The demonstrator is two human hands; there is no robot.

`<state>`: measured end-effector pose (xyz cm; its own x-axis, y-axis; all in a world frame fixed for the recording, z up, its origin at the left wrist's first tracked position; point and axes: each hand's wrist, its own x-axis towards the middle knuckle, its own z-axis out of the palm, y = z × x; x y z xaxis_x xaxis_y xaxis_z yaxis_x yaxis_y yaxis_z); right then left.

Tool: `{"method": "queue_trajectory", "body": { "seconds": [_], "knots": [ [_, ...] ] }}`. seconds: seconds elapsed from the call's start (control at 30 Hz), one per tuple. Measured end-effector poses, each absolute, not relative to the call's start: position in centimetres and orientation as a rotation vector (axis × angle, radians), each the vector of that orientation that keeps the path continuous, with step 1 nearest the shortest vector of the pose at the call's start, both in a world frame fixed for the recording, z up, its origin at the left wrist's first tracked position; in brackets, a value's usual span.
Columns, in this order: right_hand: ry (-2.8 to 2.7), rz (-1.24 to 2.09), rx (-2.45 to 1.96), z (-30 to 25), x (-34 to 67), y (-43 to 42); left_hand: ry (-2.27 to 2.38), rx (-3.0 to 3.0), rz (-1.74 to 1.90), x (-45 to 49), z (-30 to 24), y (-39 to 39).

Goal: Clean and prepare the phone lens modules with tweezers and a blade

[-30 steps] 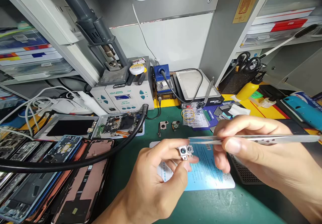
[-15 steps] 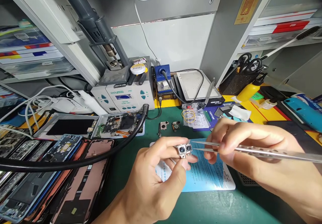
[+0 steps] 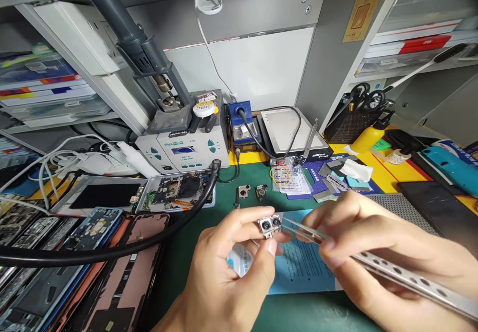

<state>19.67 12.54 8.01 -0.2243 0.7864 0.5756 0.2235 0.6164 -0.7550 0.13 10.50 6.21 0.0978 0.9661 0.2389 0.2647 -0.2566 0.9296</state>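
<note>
Tweezers [image 3: 401, 276] in the right hand [image 3: 373, 245] have swung to a steeper slant since the earlier frame, grip end lower, tips slightly parted. That hand pinches them between thumb and fingers, while the left hand [image 3: 233, 272] pinches a dual-lens camera module [image 3: 270, 225] at its own fingertips. From the right hand, the module lies leftward, just past the tips, its long axis running toward that hand, smaller lens nearest; whether metal touches it, I cannot tell.

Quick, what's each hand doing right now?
Left hand: closed, holding the camera module.
Right hand: closed, holding the tweezers, tips slightly apart.
</note>
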Motion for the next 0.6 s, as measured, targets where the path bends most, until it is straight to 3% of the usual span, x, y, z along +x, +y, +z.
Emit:
{"method": "queue_trajectory", "body": {
  "seconds": [0.23,0.47,0.6],
  "knots": [
    [-1.707,0.710,-0.735,6.5,19.5,11.9,1.230,1.515,1.275,0.4,5.4,9.9],
    [-1.835,1.015,-0.819,6.4,21.2,12.4,1.188,1.495,1.321,0.6,5.0,9.8],
    [-1.726,0.853,-0.840,6.3,20.1,11.6,1.186,1.579,1.367,0.6,4.8,9.9]
  ]
}}
